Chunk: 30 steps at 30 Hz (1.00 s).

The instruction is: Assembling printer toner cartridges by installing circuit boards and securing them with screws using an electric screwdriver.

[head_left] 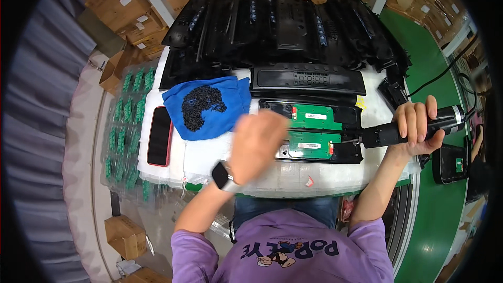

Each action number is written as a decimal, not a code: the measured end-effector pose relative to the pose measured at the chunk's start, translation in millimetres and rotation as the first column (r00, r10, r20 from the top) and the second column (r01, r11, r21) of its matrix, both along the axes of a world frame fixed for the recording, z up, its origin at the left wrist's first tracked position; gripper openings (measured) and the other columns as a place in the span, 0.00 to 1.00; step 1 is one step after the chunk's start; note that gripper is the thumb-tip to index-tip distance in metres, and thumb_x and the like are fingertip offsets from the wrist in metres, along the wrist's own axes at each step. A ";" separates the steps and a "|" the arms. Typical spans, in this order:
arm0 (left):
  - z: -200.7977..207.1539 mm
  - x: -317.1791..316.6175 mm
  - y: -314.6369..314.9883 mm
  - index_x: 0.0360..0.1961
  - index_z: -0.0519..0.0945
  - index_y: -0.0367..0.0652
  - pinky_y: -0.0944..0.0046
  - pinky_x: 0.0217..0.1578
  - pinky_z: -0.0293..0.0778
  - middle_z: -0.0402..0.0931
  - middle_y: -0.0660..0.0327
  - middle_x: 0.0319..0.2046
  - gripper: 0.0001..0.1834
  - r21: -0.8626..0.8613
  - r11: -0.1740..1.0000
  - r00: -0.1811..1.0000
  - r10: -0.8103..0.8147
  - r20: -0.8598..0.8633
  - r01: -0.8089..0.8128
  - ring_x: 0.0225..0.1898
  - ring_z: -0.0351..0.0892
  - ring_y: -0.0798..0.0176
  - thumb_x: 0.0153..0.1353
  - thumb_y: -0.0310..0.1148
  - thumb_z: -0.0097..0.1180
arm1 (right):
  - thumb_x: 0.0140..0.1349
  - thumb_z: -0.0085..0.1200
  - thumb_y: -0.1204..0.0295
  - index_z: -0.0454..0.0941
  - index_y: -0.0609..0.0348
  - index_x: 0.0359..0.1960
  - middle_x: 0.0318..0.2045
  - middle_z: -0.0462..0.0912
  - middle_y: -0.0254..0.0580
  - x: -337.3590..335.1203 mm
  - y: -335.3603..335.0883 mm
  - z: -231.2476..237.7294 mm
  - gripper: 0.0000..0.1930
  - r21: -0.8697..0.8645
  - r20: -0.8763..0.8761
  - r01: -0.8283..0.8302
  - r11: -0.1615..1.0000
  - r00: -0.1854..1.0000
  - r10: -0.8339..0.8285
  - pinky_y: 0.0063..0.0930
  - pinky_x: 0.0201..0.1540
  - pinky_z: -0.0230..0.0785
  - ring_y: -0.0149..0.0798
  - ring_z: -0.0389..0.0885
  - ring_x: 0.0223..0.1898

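Note:
My right hand (416, 126) is wrapped round a black electric screwdriver (385, 135) lying nearly level. Its bit points left, at the right end of two black plastic panels (348, 154). I cannot tell whether the tip touches a screw. Each panel carries a green circuit board, an upper one (332, 117) and a lower one (301, 149). My left hand (259, 141), with a watch on the wrist, is over the panels' left ends, its fingers smeared by motion. Left of it, a pile of small black screws (199, 107) rests on a blue cloth (230, 91).
Behind the panels lies another black panel (309, 79), then a heap of black plastic housings (288, 26). A phone (160, 136) lies left of the cloth, beside clear trays of green boards (126, 115). The screwdriver's cable (466, 91) runs off right. A green bench (432, 220) stands at right.

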<state>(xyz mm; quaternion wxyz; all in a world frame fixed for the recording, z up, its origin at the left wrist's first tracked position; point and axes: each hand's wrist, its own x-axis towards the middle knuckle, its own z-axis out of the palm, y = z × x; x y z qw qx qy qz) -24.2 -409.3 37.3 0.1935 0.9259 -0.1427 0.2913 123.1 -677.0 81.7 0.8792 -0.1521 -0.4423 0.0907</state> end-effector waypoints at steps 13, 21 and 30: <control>-19.6 2.9 120.7 0.24 0.74 0.38 0.56 0.24 0.75 0.75 0.52 0.28 0.03 0.344 0.640 0.672 0.739 -0.032 -0.687 0.25 0.79 0.51 0.45 0.21 0.50 | 0.53 0.61 0.64 0.63 0.56 0.34 0.12 0.72 0.26 -3.7 13.1 -7.5 0.18 -0.086 0.006 0.013 0.996 1.000 -0.013 0.17 0.18 0.64 0.22 0.69 0.09; -22.2 3.0 133.6 0.30 0.80 0.34 0.62 0.23 0.72 0.77 0.54 0.25 0.05 -0.198 0.825 0.837 0.546 0.036 -0.529 0.22 0.76 0.55 0.55 0.24 0.54 | 0.54 0.59 0.61 0.62 0.56 0.36 0.12 0.68 0.24 -7.3 27.6 -6.4 0.19 -0.200 0.060 0.063 0.978 0.997 -0.052 0.18 0.19 0.63 0.22 0.66 0.10; -14.2 26.4 84.2 0.41 0.73 0.33 0.72 0.30 0.71 0.75 0.58 0.31 0.09 -0.817 -0.565 0.898 -0.412 0.158 -0.115 0.28 0.71 0.69 0.66 0.28 0.44 | 0.54 0.57 0.59 0.63 0.58 0.38 0.13 0.66 0.29 -25.0 54.0 6.6 0.20 -0.261 0.026 0.058 0.964 0.998 -0.053 0.24 0.21 0.64 0.26 0.65 0.11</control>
